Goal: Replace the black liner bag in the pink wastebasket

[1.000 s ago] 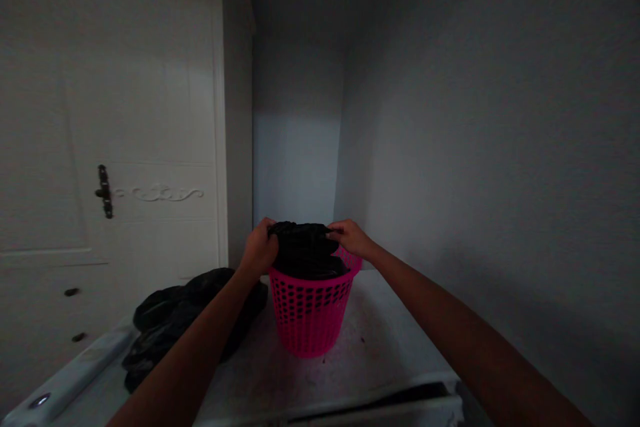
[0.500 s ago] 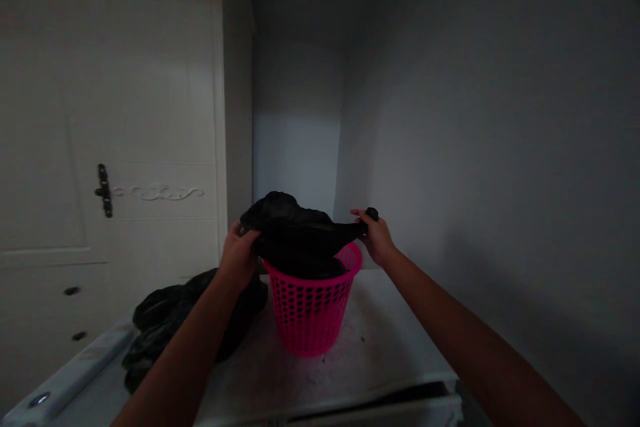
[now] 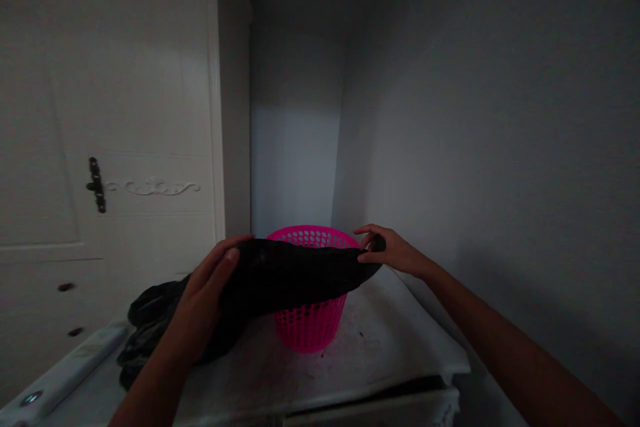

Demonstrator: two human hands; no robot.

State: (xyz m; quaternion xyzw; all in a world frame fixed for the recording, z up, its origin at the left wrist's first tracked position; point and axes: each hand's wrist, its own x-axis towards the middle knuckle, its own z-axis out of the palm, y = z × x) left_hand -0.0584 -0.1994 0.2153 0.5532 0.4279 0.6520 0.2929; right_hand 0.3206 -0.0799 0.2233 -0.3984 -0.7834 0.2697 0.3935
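A black plastic bag [image 3: 295,277] is stretched sideways between my two hands, in front of the upper part of a pink perforated plastic basket [image 3: 310,330]. My left hand [image 3: 207,287] grips the bag's left end, its thumb on the near side and part of its fingers hidden. At the other end, my right hand [image 3: 385,250] pinches a bunched edge between thumb and fingers. Upright on the white surface [image 3: 395,340], the basket shows its far rim above the bag. More black plastic [image 3: 150,320] lies heaped behind my left forearm; whether it joins the held bag I cannot tell.
A long white object [image 3: 65,370] with a small shiny oval lies along the left side of the surface. Behind it stands a white cabinet [image 3: 140,113] with a dark handle [image 3: 97,185]. A grey wall [image 3: 475,147] rises on the right.
The bag has come down out of the basket's mouth and toward me, now covering the near rim. My left hand has moved left and lower, my right slightly right and lower.
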